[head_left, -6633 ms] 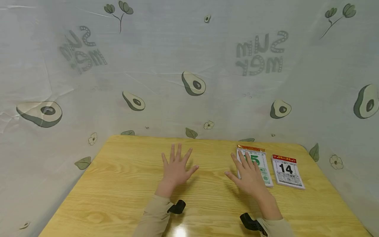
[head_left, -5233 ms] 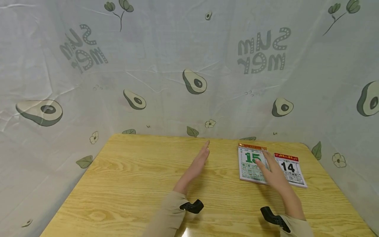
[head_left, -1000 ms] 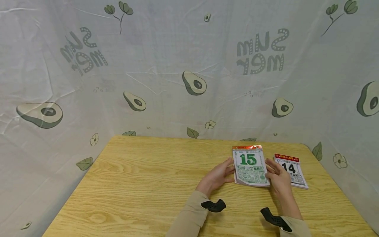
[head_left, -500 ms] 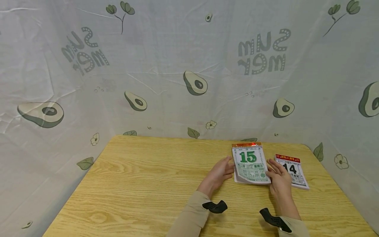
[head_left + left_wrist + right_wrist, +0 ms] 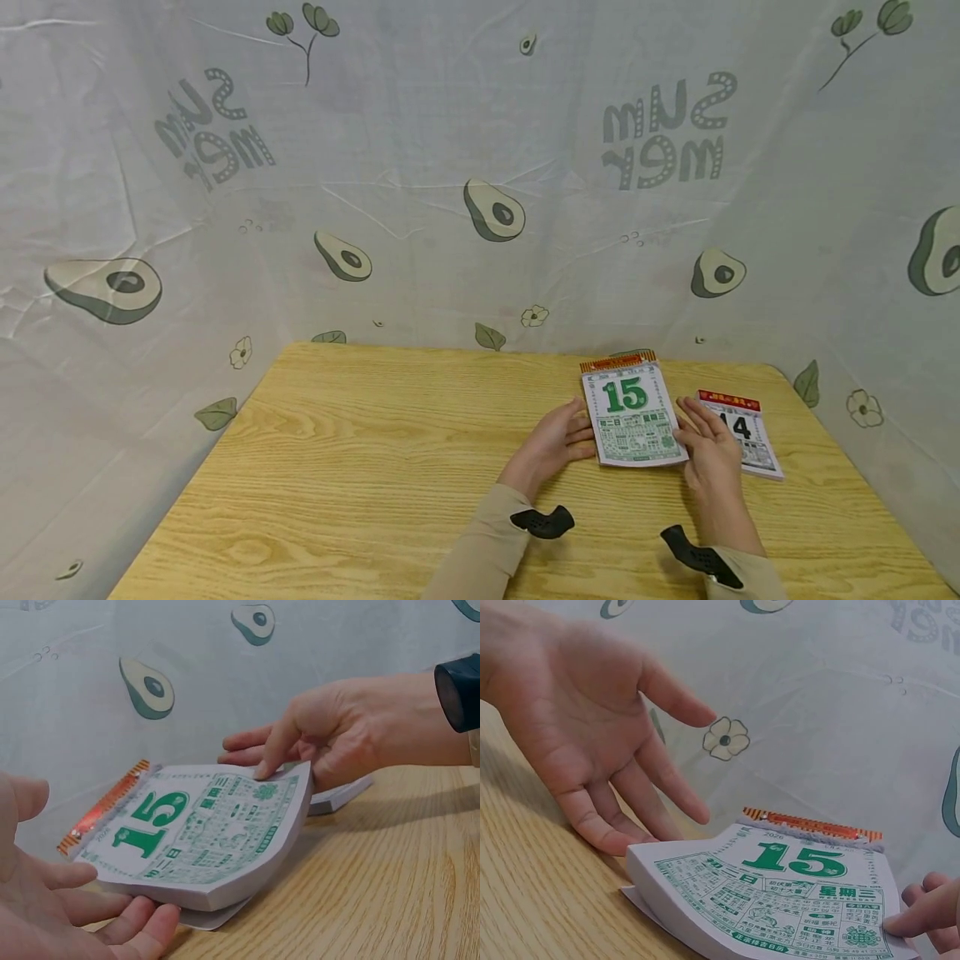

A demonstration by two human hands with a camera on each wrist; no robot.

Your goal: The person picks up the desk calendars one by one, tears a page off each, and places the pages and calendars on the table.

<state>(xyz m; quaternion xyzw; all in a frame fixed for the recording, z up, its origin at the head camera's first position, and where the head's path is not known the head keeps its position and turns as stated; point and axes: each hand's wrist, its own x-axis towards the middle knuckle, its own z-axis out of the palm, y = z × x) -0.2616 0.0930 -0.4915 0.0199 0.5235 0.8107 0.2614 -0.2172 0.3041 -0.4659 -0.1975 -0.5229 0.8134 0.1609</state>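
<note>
A tear-off calendar (image 5: 633, 408) with a green 15 is tilted up off the table between both hands. My right hand (image 5: 712, 454) pinches its right edge, thumb on the page and fingers beneath, as the left wrist view shows. On the other side, my left hand (image 5: 550, 442) has its fingers loosely extended at the calendar's left edge, the thumb (image 5: 30, 796) standing away from it. The page block bends in the left wrist view, with the backing board (image 5: 217, 916) showing under it. An orange and gold strip (image 5: 810, 825) tops the calendar.
Partly behind my right hand lies a second tear-off calendar (image 5: 757, 450) with a red header and a black 14. The wooden table (image 5: 337, 467) meets a light curtain (image 5: 420, 167) printed with avocados along its back. Black wrist mounts (image 5: 543, 522) stick out from both sleeves.
Both hands, spread over the table earlier, have come to the green calendar's sides. Within the last second its top has risen and shifted slightly left, turning a little.
</note>
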